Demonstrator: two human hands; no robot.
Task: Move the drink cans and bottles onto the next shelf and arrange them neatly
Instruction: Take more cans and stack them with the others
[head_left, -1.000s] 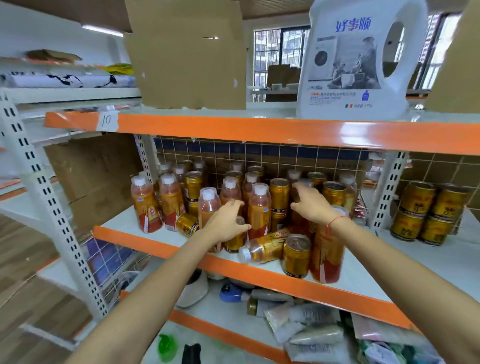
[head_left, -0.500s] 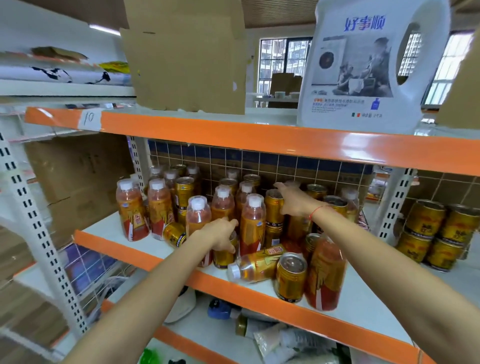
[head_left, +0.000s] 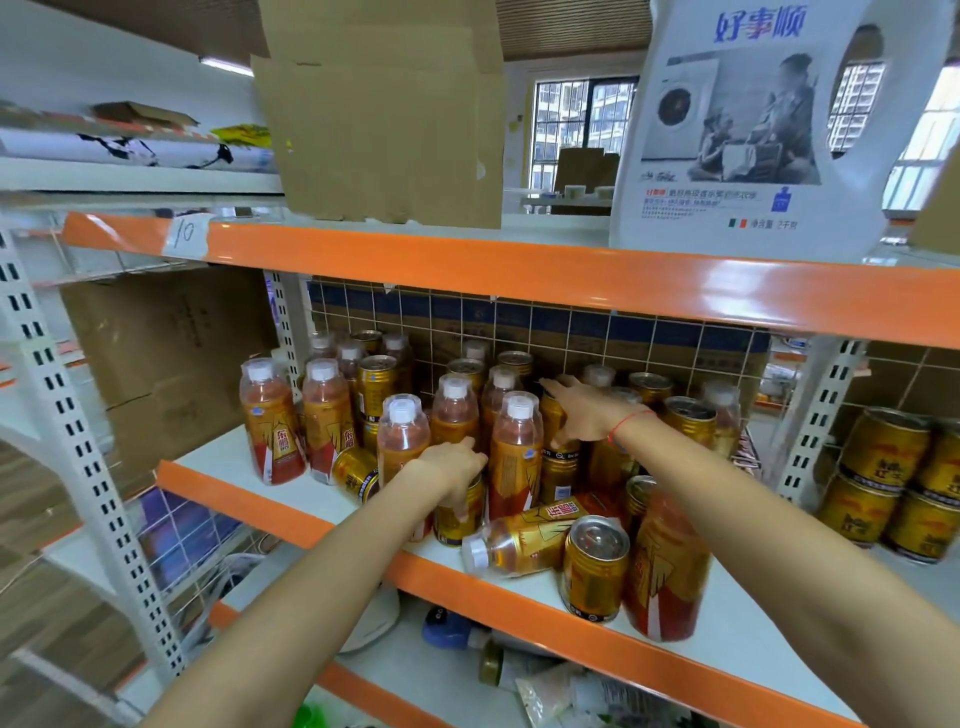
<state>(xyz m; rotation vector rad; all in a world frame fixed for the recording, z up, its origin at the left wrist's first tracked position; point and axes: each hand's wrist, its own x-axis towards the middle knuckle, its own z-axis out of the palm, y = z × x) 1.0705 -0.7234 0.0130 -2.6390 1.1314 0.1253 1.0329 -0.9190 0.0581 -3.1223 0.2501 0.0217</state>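
Note:
Several orange-and-gold drink bottles and gold cans crowd the middle shelf, mostly upright. One bottle lies on its side near the front edge. My left hand reaches between the bottles, and its fingers curl down over the top of a gold can. My right hand, with a red string on the wrist, lies over a gold can farther back. Its fingers stretch left and its thumb is against the can's side. On the neighbouring shelf bay to the right, gold cans stand stacked two high.
A perforated upright post divides the two bays. The orange beam of the shelf above hangs low over the drinks, carrying a cardboard box and a white detergent jug. Bags and bottles fill the lower shelf.
My left hand has slid down and forward from the bottle tops onto a can's top. My right hand has reached farther back and left among the cans. The camera has come closer.

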